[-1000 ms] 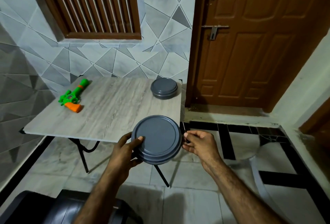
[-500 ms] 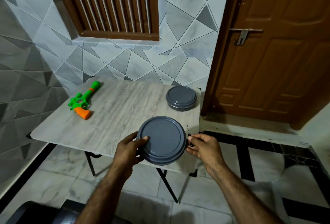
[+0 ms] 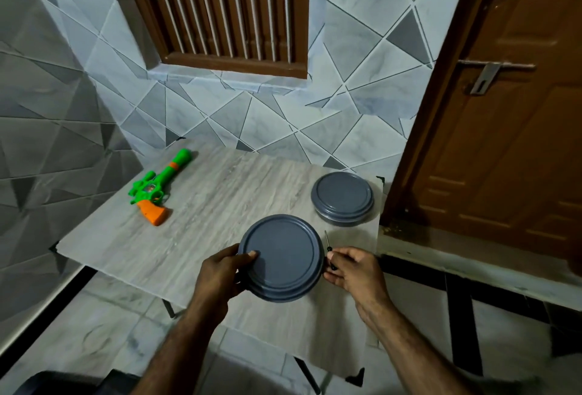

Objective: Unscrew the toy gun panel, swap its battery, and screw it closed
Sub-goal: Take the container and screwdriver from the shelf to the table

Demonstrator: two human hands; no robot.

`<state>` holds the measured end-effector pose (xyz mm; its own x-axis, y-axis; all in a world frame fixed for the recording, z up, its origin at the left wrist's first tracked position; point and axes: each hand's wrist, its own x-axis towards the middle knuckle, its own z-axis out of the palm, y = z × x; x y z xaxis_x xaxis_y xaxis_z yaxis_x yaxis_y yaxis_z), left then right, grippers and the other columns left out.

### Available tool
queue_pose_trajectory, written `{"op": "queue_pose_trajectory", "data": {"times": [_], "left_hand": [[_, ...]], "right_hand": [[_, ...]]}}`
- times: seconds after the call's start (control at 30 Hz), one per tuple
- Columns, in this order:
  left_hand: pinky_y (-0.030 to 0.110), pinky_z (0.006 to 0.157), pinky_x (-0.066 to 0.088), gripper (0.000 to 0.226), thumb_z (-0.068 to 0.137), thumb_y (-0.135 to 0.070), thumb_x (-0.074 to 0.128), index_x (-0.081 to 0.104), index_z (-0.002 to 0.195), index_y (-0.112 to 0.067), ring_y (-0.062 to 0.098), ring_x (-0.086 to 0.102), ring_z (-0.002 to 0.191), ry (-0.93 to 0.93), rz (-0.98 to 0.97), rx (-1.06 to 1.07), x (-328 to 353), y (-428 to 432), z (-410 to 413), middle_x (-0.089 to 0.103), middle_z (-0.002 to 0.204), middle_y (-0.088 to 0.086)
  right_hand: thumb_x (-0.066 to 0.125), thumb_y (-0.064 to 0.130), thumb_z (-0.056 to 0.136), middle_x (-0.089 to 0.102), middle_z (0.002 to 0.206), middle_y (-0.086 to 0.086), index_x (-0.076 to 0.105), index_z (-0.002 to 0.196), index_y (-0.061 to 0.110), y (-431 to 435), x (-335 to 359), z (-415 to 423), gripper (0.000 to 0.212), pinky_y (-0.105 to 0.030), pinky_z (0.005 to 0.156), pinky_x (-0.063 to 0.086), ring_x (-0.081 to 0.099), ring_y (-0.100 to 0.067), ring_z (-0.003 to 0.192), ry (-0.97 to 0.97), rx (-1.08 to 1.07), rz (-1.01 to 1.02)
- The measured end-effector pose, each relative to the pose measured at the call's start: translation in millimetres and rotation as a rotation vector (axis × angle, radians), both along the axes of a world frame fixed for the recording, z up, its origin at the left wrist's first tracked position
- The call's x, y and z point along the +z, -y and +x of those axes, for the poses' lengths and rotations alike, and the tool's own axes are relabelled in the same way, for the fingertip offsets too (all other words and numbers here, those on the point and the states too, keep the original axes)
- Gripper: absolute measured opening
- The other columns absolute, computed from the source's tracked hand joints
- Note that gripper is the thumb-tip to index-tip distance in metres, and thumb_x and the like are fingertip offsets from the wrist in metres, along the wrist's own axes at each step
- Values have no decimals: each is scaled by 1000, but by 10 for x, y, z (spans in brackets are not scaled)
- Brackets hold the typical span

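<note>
Grey tiles cut into triangles cover the walls [image 3: 78, 95] in front of me, with a brown slatted window [image 3: 220, 7] high in the middle and a brown wooden door [image 3: 504, 158] with a metal latch [image 3: 488, 75] on the right side. Below them stands the counter [image 3: 220, 205], its top a pale wood grain, over a light marbled floor [image 3: 94, 331]. On the far left part of the counter lies the toy gun [image 3: 154, 194], green with an orange grip, on its side, the barrel pointing away toward the wall; it is well apart from both my hands and nothing touches it. At the near right part I hold a round grey container [image 3: 283, 259] with its lid on. My left hand [image 3: 220, 275] grips its left edge, the thumb laid on the lid and the fingers curled under the rim. My right hand [image 3: 352, 271] is at its right edge, and the fingers there are narrow, pinching a small screwdriver [image 3: 328, 248] with a black handle, its thin shaft pointing up and away from me. Whether the container rests on the counter or is a little lifted, I cannot tell. A second container [image 3: 342, 197] of the same kind sits at the far right corner, near the door.
</note>
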<state>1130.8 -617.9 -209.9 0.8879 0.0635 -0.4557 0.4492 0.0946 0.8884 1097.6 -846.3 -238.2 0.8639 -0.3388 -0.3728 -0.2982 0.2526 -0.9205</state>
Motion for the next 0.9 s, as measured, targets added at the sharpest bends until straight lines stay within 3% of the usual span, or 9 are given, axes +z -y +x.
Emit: {"op": "queue_pose_trajectory", "data": {"times": [0.13, 0.3, 0.47, 0.9], "left_hand": [[36, 65, 59, 22, 82, -10, 75, 73, 104, -12, 32, 74, 80, -13, 19, 44, -29, 0, 156, 76, 95, 13], [29, 56, 57, 20, 80, -10, 77, 75, 99, -9, 27, 72, 67, -14, 55, 64, -22, 7, 333, 76, 88, 13], [28, 53, 56, 16, 79, -9, 78, 75, 95, -9, 26, 71, 63, -3, 69, 76, -31, -9, 495, 76, 84, 13], [36, 66, 58, 23, 79, -10, 78, 75, 101, -7, 33, 73, 75, -12, 80, 2, -254, -330, 1262, 76, 89, 16]], "right_hand": [[65, 7, 90, 72, 85, -13, 70, 96, 3, 22, -34, 176, 8, -30, 68, 58, 72, -23, 79, -19, 28, 11], [65, 6, 90, 71, 84, -11, 69, 99, 1, 55, -86, 374, 10, -30, 67, 57, 71, -20, 74, -24, 56, 1], [65, 5, 90, 72, 86, -12, 68, 95, 4, 7, -109, 552, 6, -29, 66, 58, 71, -21, 75, -31, 58, 9], [63, 3, 90, 72, 83, -14, 67, 94, 2, -275, -238, 1185, 5, -28, 62, 56, 71, -20, 72, -91, 61, 28]]}}
